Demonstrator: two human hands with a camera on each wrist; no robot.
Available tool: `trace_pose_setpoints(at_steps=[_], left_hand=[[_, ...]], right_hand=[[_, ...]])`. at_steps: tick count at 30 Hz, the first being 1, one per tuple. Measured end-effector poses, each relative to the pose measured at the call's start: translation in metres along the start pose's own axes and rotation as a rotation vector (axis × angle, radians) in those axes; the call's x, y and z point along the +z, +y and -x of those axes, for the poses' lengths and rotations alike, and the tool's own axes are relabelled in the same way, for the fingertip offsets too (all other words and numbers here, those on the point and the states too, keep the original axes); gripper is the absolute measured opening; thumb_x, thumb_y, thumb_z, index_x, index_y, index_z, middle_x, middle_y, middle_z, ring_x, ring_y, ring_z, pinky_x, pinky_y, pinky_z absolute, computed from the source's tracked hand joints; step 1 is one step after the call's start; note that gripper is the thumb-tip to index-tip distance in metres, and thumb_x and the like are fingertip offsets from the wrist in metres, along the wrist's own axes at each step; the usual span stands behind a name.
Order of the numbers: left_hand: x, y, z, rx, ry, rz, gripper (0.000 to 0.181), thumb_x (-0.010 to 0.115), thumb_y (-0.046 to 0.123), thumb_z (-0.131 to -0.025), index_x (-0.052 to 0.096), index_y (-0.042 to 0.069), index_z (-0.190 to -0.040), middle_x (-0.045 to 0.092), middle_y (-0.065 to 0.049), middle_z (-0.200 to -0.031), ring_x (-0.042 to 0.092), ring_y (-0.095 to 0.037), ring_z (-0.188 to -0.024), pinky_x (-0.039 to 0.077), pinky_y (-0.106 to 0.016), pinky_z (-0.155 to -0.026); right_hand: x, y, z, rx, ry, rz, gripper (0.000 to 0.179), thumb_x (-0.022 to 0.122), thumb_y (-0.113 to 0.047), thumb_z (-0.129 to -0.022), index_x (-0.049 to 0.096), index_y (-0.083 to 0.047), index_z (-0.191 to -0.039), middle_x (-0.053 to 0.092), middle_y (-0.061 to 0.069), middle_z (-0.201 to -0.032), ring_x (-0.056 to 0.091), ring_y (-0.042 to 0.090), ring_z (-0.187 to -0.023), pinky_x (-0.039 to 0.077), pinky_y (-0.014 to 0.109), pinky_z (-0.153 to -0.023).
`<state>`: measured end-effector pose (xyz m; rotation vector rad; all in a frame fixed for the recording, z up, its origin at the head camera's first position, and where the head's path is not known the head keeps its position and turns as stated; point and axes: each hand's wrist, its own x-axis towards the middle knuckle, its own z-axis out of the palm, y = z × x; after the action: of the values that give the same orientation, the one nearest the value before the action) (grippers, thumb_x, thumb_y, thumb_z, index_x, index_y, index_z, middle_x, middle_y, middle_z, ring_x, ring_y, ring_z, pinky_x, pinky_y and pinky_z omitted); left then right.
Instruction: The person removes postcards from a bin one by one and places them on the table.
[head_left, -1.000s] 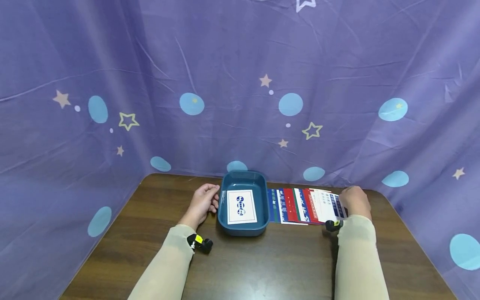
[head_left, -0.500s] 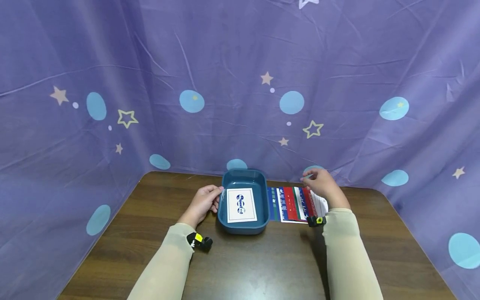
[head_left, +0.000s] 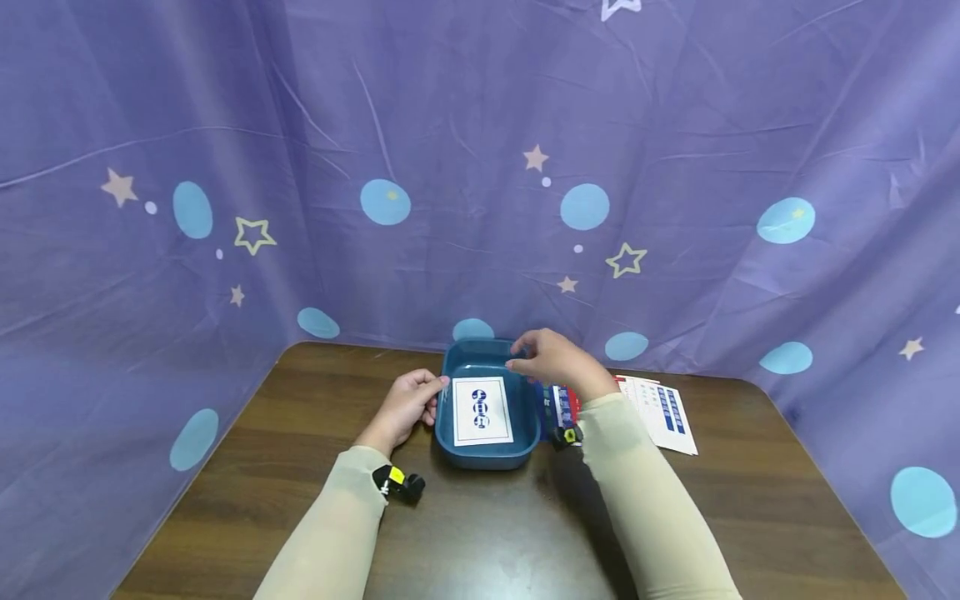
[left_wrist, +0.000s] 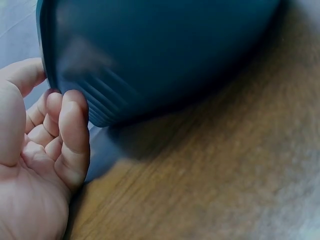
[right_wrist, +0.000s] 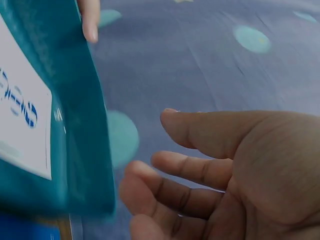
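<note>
A deep teal plastic tray stands at the back middle of the table, with a white card printed in blue lying flat in it. My left hand grips the tray's left side, thumb at the rim and fingers curled against the outer wall. Over the tray's far right corner hovers my right hand. Its thumb and fingers are apart in the right wrist view, and nothing is between them. Fanned cards, red and blue and white, lie right of the tray, partly hidden by the right forearm.
The brown wooden table spreads out in front of the tray. A purple curtain with stars and blue dots hangs right behind its back edge and along both sides.
My right hand has moved left from the right end of the fanned cards, over them, to the tray's far right corner. The left hand keeps its place at the tray.
</note>
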<state>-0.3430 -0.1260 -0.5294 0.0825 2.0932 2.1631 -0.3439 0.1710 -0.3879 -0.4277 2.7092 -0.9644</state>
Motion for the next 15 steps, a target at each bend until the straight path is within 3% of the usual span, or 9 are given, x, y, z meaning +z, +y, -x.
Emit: trace_pose_setpoints(at_steps=[4, 9, 12, 15], left_hand=[[-0.002, -0.001, 0.000, -0.005, -0.003, 0.014, 0.031, 0.076, 0.023, -0.110, 0.060, 0.004, -0.091, 0.054, 0.002, -0.068, 0.056, -0.009, -0.053, 0.052, -0.021, -0.045], [-0.002, -0.001, 0.000, 0.006, -0.007, 0.037, 0.029, 0.076, 0.023, -0.110, 0.060, 0.006, -0.093, 0.055, 0.002, -0.069, 0.056, -0.008, -0.052, 0.052, -0.021, -0.045], [-0.002, -0.001, -0.001, 0.011, -0.010, 0.048, 0.028, 0.075, 0.023, -0.110, 0.061, 0.009, -0.091, 0.054, 0.002, -0.070, 0.056, -0.008, -0.053, 0.052, -0.021, -0.045], [-0.002, 0.000, -0.001, 0.009, -0.016, 0.053, 0.026, 0.075, 0.021, -0.110, 0.061, 0.010, -0.091, 0.055, 0.002, -0.071, 0.056, -0.009, -0.053, 0.053, -0.021, -0.045]], right_hand=[[0.015, -0.026, -0.029, 0.047, -0.094, 0.092, 0.052, 0.078, -0.035, -0.109, 0.068, -0.004, -0.150, 0.078, 0.019, -0.129, 0.081, 0.036, -0.105, 0.071, 0.038, -0.076], [0.034, -0.042, -0.058, 0.170, -0.196, 0.148, 0.077, 0.081, -0.042, -0.107, 0.050, -0.009, -0.169, 0.064, 0.018, -0.159, 0.076, 0.032, -0.117, 0.072, 0.046, -0.089], [0.046, -0.044, -0.070, 0.226, -0.221, 0.224, 0.083, 0.084, -0.048, -0.104, 0.048, -0.009, -0.168, 0.067, 0.016, -0.156, 0.073, 0.029, -0.118, 0.070, 0.050, -0.099], [0.061, -0.040, -0.077, 0.253, -0.203, 0.336, 0.078, 0.089, -0.053, -0.097, 0.062, -0.008, -0.154, 0.077, 0.012, -0.135, 0.076, 0.026, -0.109, 0.068, 0.050, -0.102]])
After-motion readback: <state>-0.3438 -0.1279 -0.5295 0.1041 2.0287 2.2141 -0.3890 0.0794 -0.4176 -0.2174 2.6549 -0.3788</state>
